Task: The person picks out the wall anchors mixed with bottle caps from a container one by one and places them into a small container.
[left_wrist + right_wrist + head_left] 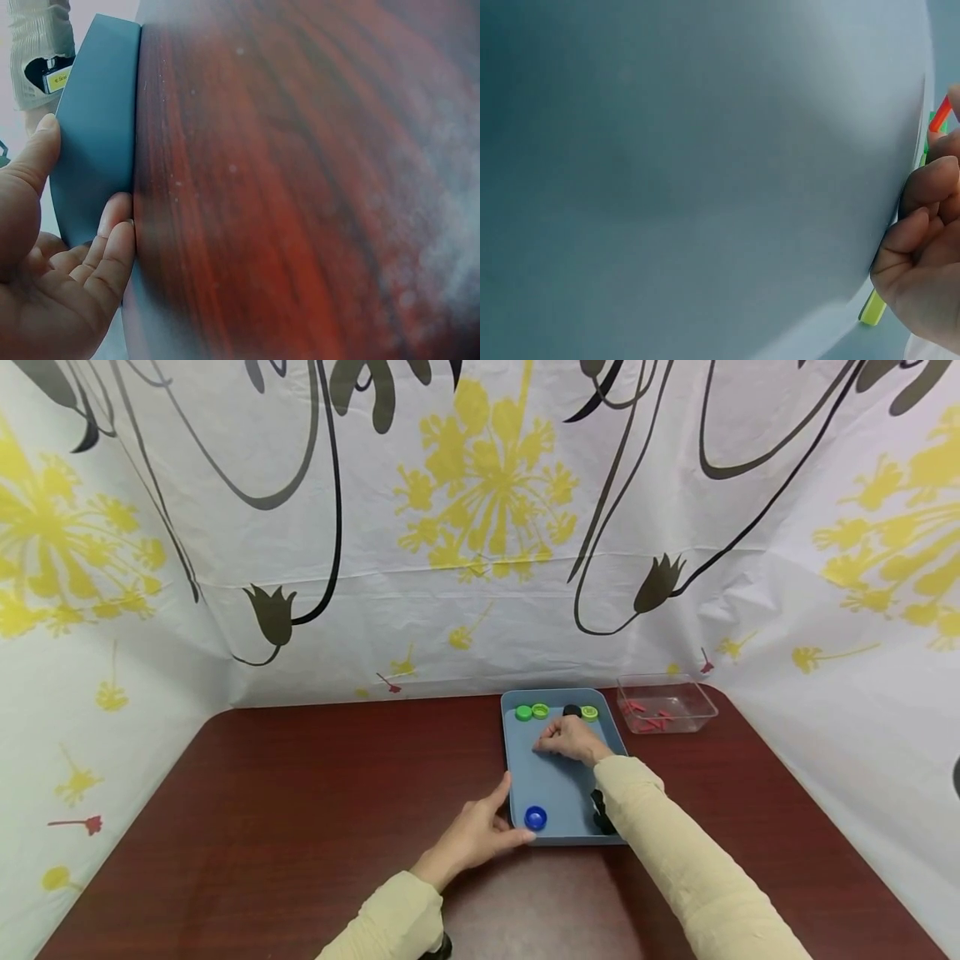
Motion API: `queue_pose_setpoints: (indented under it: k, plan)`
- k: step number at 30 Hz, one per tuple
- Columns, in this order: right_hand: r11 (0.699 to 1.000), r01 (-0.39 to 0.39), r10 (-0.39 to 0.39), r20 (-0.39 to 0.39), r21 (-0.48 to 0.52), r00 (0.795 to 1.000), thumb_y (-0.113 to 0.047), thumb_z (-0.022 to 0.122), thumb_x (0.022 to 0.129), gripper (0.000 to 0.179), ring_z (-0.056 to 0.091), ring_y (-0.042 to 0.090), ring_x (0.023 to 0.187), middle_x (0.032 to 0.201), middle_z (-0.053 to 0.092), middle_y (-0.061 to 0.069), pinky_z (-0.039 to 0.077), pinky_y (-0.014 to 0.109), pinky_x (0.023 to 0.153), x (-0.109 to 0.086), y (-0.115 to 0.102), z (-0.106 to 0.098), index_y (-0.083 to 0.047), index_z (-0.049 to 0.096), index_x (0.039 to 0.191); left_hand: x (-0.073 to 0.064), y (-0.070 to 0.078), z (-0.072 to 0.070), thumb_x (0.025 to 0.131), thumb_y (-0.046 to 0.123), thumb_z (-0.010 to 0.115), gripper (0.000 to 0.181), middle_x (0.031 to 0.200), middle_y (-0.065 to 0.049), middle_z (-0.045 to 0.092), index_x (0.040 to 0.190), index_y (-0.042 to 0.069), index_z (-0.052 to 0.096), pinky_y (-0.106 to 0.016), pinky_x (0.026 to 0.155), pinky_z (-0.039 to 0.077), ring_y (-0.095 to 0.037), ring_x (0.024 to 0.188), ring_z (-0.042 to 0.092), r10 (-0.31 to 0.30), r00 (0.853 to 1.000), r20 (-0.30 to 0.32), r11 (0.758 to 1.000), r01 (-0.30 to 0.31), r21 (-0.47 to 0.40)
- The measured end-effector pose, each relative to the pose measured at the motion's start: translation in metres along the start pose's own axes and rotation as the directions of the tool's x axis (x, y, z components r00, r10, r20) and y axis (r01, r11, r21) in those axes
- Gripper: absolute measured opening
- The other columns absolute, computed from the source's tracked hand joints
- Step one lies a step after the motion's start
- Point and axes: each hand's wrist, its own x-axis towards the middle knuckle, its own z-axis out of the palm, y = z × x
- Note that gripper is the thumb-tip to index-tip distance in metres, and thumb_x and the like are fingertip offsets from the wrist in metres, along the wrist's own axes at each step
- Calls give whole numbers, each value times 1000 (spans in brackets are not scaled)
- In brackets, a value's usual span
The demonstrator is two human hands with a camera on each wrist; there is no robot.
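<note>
A blue-grey tray (551,785) lies on the table, with my left hand (480,835) gripping its near left corner. In the left wrist view the thumb (45,139) presses one wall and the other fingers bend round the corner. Over the middle of the tray, my right hand (573,739) pinches a small red stick (940,115) between its fingertips. Along the far end sit a green bottle cap (523,713), a lime cap (540,712), a black cap (572,710) and a yellow-green cap (589,713). A blue cap (536,817) is in the near left corner.
Right of the tray stands a clear plastic box (686,717) with several red sticks (656,722) inside. The dark red table (337,793) ends against a patterned cloth (420,635) behind it. My right sleeve (675,852) crosses the tray's near right corner.
</note>
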Motion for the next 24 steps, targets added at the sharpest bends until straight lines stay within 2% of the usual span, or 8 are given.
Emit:
queue_pose_setpoints:
  k: [5, 14, 24]
  plan:
    - [998, -21, 21, -1, 67, 1000, -15, 71, 82, 14, 49, 10, 57, 65, 60, 0, 41, 25, 54, -3, -2, -4, -2, 67, 83, 0, 0, 1, 82, 42, 71, 94, 80, 1, 67, 152, 11, 16, -24, 64, 48, -3, 69, 60, -7, 1000, -2, 1000, 7, 3]
    - [994, -37, 40, -23, 99, 999, -16, 67, 87, 16, 49, 11, 60, 70, 59, 2, 42, 26, 57, -3, 0, -12, -1, 66, 88, 0, 0, 2, 82, 42, 71, 93, 82, 0, 68, 152, 12, 17, -24, 64, 48, -3, 69, 60, -1, 1000, -10, 1000, 1, 14]
    - [984, -53, 63, -54, 167, 997, -17, 69, 85, 20, 47, 11, 57, 71, 62, 7, 40, 27, 56, -6, 1, -19, 1, 66, 93, 0, 0, 1, 81, 41, 72, 94, 81, -1, 68, 151, 11, 18, -24, 62, 48, -3, 68, 60, 1, 1000, -19, 1000, 0, 18]
